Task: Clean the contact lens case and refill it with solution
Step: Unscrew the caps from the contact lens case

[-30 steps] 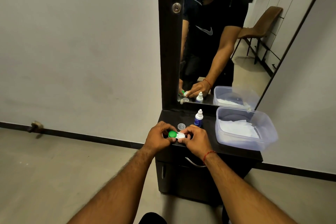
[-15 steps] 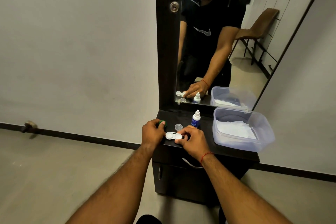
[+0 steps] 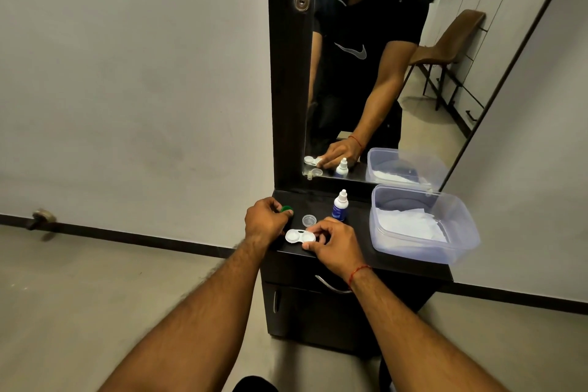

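Lens case [image 3: 300,236] lies flat on the black table [image 3: 394,259], near the front edge, between my two hands. Left well uncapped and facing up; the right end sits under my right fingers, so I cannot tell whether that well is capped.

Left hand [image 3: 265,219]: fingers curled closed around the green cap [image 3: 287,209], pinched between thumb and fingertips. Only part of the cap shows past the knuckles. The hand sits at the left rear of the table top, just beside the case; whether it touches the case I cannot tell.

Right hand [image 3: 335,240]: fingers bent, partly closed, fingertips pressing on the right end of the case; thumb at the front edge of it, index on top. The case stays on the table, not lifted. Red thread [image 3: 359,272] around that wrist.

Small clear cap [image 3: 308,219] rests on the table just behind the case, apart from both hands. Solution bottle [image 3: 340,205], white nozzle, blue label, stands upright behind my right hand, nozzle uncovered. Clear plastic tub [image 3: 458,251] at the right side of the table, white tissue [image 3: 410,224] lying inside.

Mirror [image 3: 366,73] behind the table reflects the case, the bottle and the tub.
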